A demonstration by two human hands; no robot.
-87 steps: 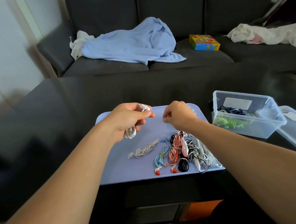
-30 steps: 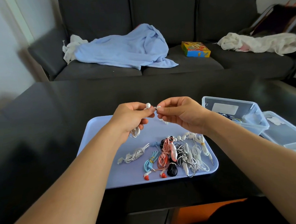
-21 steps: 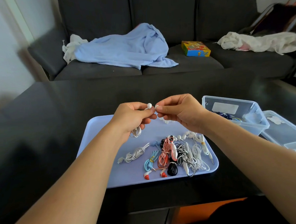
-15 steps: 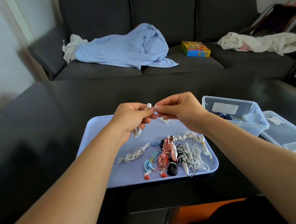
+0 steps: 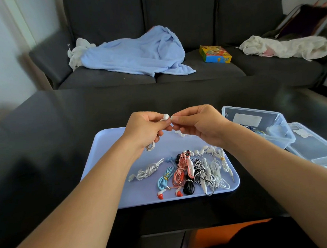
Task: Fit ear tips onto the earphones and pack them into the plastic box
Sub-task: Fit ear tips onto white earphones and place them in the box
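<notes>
Whatever the right hand pinches at its fingertips is too small to tell. The left hand hides most of the white earphone's cord. At right, the frame's edge cuts off the clear lid.

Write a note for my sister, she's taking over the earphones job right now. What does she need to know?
Left hand grips a white earphone, its cord bundled below. Right hand pinches at its tip; whether an ear tip is between the fingers is hidden.
Loose ear tips and the other earphones lie on the tray.
The box is open with some already inside, lid beside it.
Left: finish this one, then do the rest.
</notes>
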